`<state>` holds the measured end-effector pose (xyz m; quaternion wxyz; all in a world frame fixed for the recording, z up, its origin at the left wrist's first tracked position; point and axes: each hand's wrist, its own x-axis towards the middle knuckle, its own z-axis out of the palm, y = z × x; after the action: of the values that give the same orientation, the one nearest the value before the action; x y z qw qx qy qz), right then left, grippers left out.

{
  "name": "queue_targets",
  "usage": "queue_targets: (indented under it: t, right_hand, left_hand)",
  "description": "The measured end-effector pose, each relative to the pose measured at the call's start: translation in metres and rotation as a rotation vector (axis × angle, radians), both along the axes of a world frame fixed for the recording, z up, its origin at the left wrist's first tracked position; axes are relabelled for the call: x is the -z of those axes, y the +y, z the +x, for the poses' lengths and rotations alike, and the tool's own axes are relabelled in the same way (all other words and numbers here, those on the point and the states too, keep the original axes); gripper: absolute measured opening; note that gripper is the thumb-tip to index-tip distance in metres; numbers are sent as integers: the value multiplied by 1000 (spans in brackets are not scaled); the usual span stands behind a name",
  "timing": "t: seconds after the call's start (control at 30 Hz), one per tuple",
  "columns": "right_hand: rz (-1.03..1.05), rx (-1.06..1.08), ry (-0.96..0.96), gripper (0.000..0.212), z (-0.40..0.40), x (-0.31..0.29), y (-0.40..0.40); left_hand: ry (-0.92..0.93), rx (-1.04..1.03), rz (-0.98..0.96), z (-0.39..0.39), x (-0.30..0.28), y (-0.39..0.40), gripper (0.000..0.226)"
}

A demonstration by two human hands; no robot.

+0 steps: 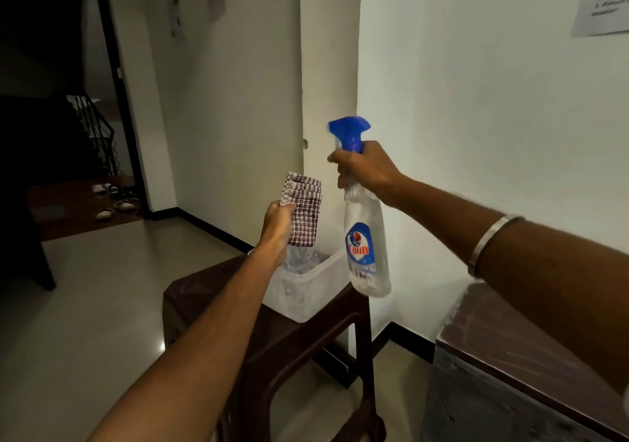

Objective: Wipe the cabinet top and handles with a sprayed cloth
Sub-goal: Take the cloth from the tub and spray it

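While my left hand (277, 218) is gripping the folded cloth (304, 208) upright, my right hand (366, 169) is aiming the spray bottle (366, 244) leftward at it.

There is one view only, a wide-angle camera worn on the person's head, facing forward and slightly down toward a white wall corner (328, 67). It sits close enough that both forearms stretch out from the bottom edge, with the dark brown plastic stool (272, 336) just below them. The dark wooden cabinet top (510, 343) is cut off at the lower right, and a dim stairway (85, 135) recedes far left.
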<state>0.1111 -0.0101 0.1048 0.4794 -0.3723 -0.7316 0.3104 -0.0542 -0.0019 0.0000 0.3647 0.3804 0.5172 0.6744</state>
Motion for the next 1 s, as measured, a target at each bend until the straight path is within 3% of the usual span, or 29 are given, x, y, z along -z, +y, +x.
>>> queue_targets:
  t: [0.2,0.4,0.57,1.0]
  right_hand:
    - [100,-21,90,19,-15,-48,25]
    - [152,-4,143,30,-38,-58,56]
    - [178,2,164,20,-58,-31,78]
    - [41,-145,5,17,-71,70,130]
  left_hand:
    - [84,-77,-21,-13,7,4,19]
    - [132,-110,-50,-30,16,12,17]
    - [133,-103,-26,-42,17,16,9]
    - [152,-49,-29,-52,23,29,17]
